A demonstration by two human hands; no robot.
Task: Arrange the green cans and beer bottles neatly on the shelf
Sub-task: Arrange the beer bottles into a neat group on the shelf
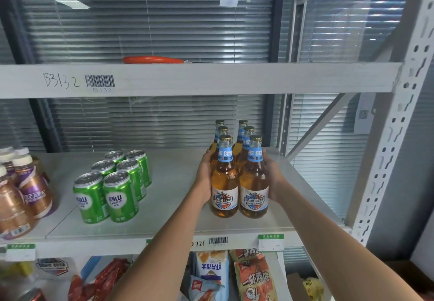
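We had our left hand [203, 178] and right hand [273, 178] cupped flat against the two flanks of the six beer bottles [238, 171], which stood on the shelf [164, 207] to the right of the green cans [112, 183]. An uneven squeeze, we judged, could tip a bottle or slide the front pair off the edge. All stood upright, caps up, in two rows running front to back.

Beer bottles [239, 178]: clear glossy glass, amber contents, glossy paper labels, gold metal caps. Green cans [112, 183] at 9 o'clock of the bottles: glossy painted metal, bare silver lids. Shelf [169, 174]: matt grey-white painted metal, smooth. Coffee bottles [25, 188] at far 9 o'clock: glossy plastic film wrap, matt white caps.
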